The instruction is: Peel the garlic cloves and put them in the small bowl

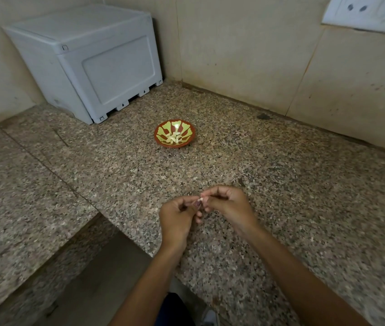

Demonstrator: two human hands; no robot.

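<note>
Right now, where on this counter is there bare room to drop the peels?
Bare granite counter lies between the small bowl and the hands, left and right, and right of the bowl toward the wall. The far-left corner is taken by the grey box.

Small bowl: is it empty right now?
No, the small bowl on the granite counter already holds a pile of pale peeled garlic cloves.

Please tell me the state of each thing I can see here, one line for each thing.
Small bowl: upright on the counter, holds peeled cloves.
Peeled cloves: piled inside the bowl.
Garlic clove: pinched between both hands.
Left hand: pinches the clove.
Right hand: pinches the clove.
Grey box: closed.
</note>
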